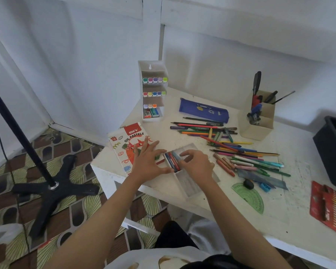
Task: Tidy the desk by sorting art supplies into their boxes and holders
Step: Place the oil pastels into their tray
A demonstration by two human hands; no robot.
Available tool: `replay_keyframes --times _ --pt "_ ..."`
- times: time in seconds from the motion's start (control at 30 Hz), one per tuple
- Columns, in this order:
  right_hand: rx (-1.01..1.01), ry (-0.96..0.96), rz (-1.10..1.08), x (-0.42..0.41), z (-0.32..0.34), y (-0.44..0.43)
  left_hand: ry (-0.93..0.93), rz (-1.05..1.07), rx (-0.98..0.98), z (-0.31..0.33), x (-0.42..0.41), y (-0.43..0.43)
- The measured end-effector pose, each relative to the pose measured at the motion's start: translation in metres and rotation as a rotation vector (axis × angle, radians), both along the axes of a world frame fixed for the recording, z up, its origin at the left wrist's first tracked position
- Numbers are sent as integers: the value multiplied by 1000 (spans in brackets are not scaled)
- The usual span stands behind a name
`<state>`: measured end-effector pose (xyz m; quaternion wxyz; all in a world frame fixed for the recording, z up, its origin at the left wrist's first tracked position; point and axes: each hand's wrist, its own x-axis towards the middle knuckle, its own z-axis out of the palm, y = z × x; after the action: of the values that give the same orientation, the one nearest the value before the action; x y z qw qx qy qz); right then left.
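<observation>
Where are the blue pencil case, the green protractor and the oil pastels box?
blue pencil case [203, 111]: head view, middle of its fabric side.
green protractor [253, 200]: head view, flat middle of the half-disc.
oil pastels box [124, 148]: head view, printed cover below the title.

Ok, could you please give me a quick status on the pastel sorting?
Left hand flat against tray. Right hand pinching a pastel into it. Loose pencils beside, nothing blocking.

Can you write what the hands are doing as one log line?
step: filling pastel tray | left hand: flat on oil pastels box, beside tray | right hand: pinching pastel in tray | loose pencils: unsorted
</observation>
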<state>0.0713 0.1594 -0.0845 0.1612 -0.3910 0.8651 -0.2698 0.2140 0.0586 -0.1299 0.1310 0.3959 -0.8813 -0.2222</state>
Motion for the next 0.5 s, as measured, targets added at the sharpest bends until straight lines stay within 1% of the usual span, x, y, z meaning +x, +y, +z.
replay_keyframes --times 0.17,0.33,0.4,0.5 --pt "34 272 119 8 -12 -2 -2 2 1 0 0 0" --pt "-75 565 272 4 -23 6 -5 11 -2 -1 0 0" --pt "-94 606 323 -1 -25 10 4 13 2 -1 0 0" --pt "-121 538 268 -16 -22 18 16 2 9 -1 0 0"
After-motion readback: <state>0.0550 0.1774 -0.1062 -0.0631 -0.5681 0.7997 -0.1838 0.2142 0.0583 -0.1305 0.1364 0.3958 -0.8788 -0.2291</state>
